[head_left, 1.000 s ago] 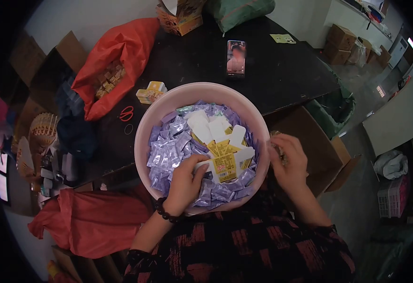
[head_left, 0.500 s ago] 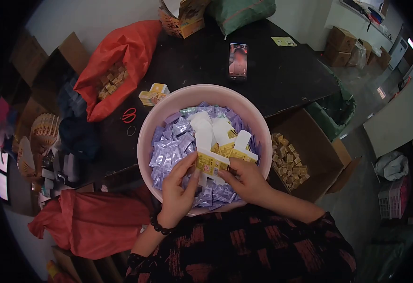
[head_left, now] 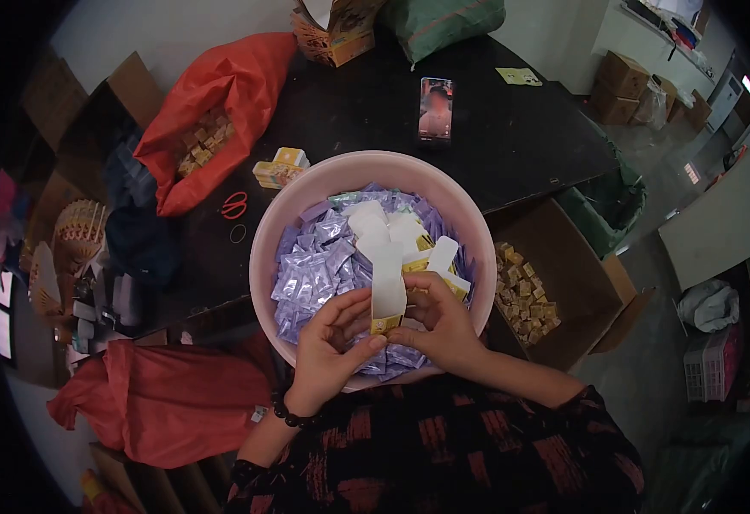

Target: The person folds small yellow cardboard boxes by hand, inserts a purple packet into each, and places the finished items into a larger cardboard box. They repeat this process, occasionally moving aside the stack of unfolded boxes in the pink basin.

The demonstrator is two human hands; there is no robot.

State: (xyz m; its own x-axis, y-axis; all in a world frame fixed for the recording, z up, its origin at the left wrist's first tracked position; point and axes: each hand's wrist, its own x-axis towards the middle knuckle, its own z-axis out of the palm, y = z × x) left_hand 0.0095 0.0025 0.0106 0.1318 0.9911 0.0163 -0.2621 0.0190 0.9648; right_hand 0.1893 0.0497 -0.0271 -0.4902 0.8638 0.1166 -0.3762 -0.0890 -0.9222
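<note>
Between my two hands stands a small yellow-and-white carton [head_left: 388, 291], its long white flap pointing up. My left hand [head_left: 334, 338] grips its left side, the thumb low near the yellow bottom edge. On the other side my right hand [head_left: 437, 324] holds it, with thumb and fingers at the right edge. Both hands are above a pink tub [head_left: 265, 248] full of small purple sachets [head_left: 311, 278]. Several more cartons [head_left: 445, 257] with raised white flaps lie on the sachets just beyond my hands.
The black table [head_left: 349, 111] bears a phone [head_left: 436, 111], red scissors [head_left: 234, 206], small boxes [head_left: 281, 168] and a red bag [head_left: 246, 94] of little filled boxes. At right, a cardboard box [head_left: 581, 283] holds many small boxes. A red sack [head_left: 169, 398] lies at lower left.
The carton has turned from lying sideways, printed face showing, to upright with its white flap raised. My hands have shifted slightly around it.
</note>
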